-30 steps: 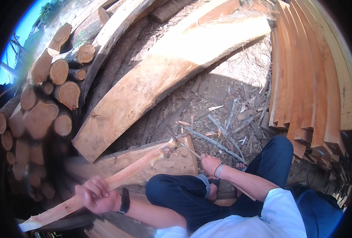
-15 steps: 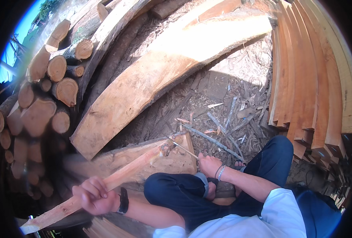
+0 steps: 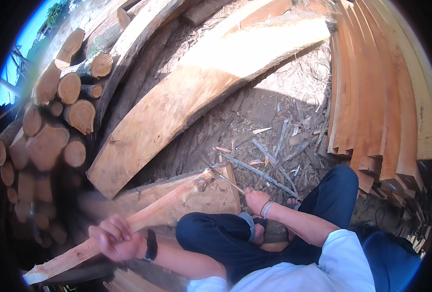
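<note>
My left hand [image 3: 116, 237] is closed around a long, pale, peeled wooden pole [image 3: 165, 205], which slants from the lower left up toward the middle. Its upper end has a dark, rough knot and lies over a short wooden slab [image 3: 221, 198] on the ground in front of my legs. In my right hand [image 3: 256, 201], fingers closed, is a thin, straight tool [image 3: 230, 182] whose exact kind I cannot make out. The tool points up and left, and its far part is close beside the knotted end; whether they touch, I cannot tell.
A large curved plank [image 3: 177, 102] lies across the ground beyond the slab. Cut logs [image 3: 81, 117] are piled at the left, and sawn boards [image 3: 371, 92] stand stacked at the right. Thin sticks [image 3: 262, 172] and bark scraps litter the ground between.
The thin tool in my right hand has tilted a little more steeply beside the knotted end. My left hand keeps its hold on the pole with hardly any movement.
</note>
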`<move>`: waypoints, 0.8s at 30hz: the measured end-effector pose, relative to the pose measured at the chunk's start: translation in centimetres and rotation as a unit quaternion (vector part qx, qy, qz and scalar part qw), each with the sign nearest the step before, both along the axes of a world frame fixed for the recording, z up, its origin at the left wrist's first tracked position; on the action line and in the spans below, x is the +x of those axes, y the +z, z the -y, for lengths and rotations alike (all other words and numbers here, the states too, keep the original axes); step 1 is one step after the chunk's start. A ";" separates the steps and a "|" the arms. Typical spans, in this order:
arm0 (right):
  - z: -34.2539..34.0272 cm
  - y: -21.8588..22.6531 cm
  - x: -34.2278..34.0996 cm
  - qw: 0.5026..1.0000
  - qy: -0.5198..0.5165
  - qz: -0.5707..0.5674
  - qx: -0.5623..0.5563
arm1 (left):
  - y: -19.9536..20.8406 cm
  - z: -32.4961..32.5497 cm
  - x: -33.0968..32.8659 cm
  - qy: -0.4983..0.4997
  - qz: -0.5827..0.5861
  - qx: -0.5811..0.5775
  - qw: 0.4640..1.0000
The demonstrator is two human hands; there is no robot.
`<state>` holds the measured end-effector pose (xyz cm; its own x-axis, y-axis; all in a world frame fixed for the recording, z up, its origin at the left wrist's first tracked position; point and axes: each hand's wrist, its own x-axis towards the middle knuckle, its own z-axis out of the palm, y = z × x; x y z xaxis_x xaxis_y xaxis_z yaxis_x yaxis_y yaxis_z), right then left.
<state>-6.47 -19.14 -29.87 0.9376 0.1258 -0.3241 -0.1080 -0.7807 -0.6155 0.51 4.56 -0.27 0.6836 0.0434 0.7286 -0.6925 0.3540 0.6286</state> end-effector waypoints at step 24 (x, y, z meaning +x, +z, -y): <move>-0.2 10.2 0.5 0.997 0.028 0.034 0.068 | 0.1 -0.9 -0.5 0.019 0.000 0.005 1.000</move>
<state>-6.01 -18.95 -19.69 0.9470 0.2170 -0.2368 -0.0213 -0.6933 -0.7204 0.05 5.42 -0.14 0.6822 0.0624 0.7285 -0.7048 0.3212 0.6325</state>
